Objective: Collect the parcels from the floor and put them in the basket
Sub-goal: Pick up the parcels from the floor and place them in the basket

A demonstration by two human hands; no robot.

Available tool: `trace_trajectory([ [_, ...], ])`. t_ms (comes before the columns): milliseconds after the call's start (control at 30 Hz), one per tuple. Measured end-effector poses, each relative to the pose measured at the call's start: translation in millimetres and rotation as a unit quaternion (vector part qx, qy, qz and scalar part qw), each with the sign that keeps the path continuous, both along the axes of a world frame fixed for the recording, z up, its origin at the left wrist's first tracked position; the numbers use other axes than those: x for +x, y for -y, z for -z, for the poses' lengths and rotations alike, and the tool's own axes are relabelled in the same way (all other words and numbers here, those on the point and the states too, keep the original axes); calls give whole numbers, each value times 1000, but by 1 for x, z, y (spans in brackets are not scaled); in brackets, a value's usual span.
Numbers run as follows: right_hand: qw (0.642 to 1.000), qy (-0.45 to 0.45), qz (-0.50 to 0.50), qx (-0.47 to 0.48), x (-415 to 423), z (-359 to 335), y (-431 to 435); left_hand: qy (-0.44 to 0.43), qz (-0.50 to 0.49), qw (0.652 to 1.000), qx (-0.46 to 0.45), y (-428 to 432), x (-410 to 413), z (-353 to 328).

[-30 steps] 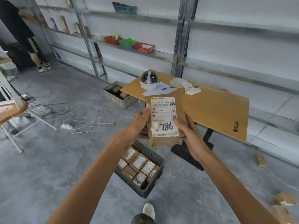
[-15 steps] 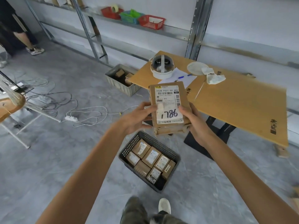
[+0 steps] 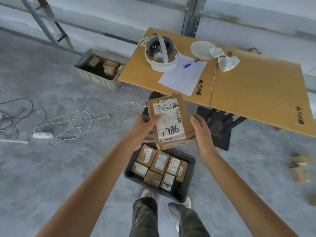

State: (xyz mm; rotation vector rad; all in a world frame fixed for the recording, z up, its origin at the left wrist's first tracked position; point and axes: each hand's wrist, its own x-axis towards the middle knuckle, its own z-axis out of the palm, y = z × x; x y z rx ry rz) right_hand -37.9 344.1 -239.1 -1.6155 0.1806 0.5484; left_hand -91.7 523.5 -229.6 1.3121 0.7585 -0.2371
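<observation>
Lower now, parcel point(image 3: 171, 120) hangs over basket point(image 3: 185, 189); table point(image 3: 256, 86) just behind

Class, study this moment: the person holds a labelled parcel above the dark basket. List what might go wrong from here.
1. The left hand seems to carry the parcel mostly alone, the right hand lying open beside it; it might slip.
2. The basket is already nearly filled, so the parcel may perch on top and slide off.
3. A shoe stands close by the basket's rim: a possible trip.
</observation>
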Motion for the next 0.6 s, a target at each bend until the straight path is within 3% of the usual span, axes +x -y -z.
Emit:
trace_trajectory([
  [100, 990, -91, 94, -45, -20, 64, -13, -48, -56, 996, -58, 3, -6, 65],
  [233, 969, -230, 91, 3, -48, 157, -17, -103, -103, 981, -129, 29, -22, 173],
  [333, 964, -245, 100, -21, -46, 237, -14, -149, -146, 966, -155, 42, -23, 253],
  [600, 944, -313, 33, -98, -12, 477, -31, -259, -153, 948, -104, 19, -5, 490],
])
